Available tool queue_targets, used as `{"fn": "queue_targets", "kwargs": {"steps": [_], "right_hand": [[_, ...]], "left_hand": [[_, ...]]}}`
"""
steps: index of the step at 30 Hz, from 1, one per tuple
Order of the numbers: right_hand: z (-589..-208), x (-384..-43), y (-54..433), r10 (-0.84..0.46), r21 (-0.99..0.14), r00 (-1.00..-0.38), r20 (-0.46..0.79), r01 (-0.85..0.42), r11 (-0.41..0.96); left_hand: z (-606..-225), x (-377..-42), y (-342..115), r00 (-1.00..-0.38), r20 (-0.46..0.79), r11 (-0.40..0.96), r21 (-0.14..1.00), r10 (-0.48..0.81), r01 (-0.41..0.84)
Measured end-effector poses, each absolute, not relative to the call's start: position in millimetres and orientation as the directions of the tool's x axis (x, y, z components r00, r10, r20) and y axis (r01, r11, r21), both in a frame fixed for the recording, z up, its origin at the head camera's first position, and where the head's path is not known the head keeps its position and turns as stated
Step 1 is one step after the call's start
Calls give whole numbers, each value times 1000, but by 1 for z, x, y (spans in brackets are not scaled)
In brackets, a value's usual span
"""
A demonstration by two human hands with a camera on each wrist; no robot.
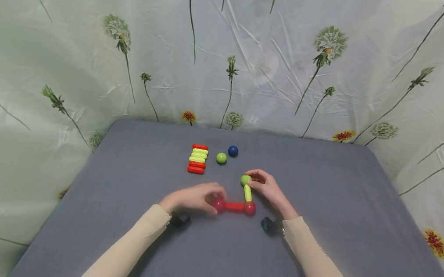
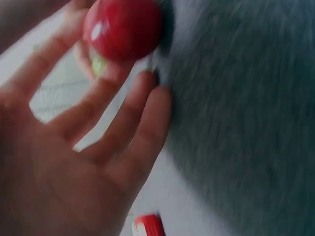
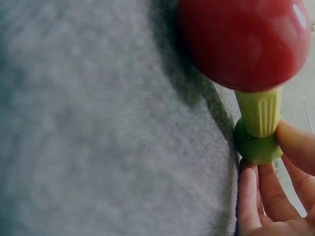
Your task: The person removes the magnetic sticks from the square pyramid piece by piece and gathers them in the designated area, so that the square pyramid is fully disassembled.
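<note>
Two red balls, a left one (image 1: pixel 219 205) and a right one (image 1: pixel 249 208), are joined by a red stick (image 1: pixel 234 207). From the right red ball a yellow-green stick (image 1: pixel 248 193) runs away to a green ball (image 1: pixel 246 180). My right hand (image 1: pixel 268 189) pinches that green ball between thumb and fingers, also seen in the right wrist view. Blurred, my left hand (image 1: pixel 200 197) curves loosely about the left red ball, thumb on the near side and fingers above. In the left wrist view its fingers (image 2: pixel 106 88) spread, relaxed, right at this ball's edge.
A row of red and yellow-green sticks (image 1: pixel 197 159) lies toward the back left of the grey cloth-covered table (image 1: pixel 321 178). Beside it are a loose green ball (image 1: pixel 221 158) and a dark blue ball (image 1: pixel 233 151). A dandelion-print curtain (image 1: pixel 251 70) hangs behind the table.
</note>
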State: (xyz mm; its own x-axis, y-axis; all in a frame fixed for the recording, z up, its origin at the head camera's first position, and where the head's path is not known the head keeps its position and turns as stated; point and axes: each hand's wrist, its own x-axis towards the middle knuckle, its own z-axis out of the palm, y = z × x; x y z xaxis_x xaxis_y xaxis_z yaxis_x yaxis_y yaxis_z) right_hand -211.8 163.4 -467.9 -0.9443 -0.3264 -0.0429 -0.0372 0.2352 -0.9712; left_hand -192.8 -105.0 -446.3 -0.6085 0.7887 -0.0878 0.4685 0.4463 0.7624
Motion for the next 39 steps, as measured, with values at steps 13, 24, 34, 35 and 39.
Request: {"fn": "queue_targets", "kwargs": {"steps": [13,24,34,35,39], "right_hand": [[-450,-198,163,-294,-971,-956,-21,-51,234],[-461,-204,166,-302,-972,-953,-25,-48,230],[-469,-207,169,-285,-964,-958,-38,-40,261],[-469,-207,170,-287,-964,-957,-36,-42,262],[-469,-207,170,-291,-964,-956,-34,-45,262]], "left_hand": [[-455,-201,-90,-675,54,479,663,736,576],[-459,-235,-63,-964,92,442,875,251,199],[-462,-258,-39,-974,81,512,840,211,180],[-463,-259,-37,-975,75,517,837,211,176],[-465,-264,-33,-976,69,535,827,205,171]]}}
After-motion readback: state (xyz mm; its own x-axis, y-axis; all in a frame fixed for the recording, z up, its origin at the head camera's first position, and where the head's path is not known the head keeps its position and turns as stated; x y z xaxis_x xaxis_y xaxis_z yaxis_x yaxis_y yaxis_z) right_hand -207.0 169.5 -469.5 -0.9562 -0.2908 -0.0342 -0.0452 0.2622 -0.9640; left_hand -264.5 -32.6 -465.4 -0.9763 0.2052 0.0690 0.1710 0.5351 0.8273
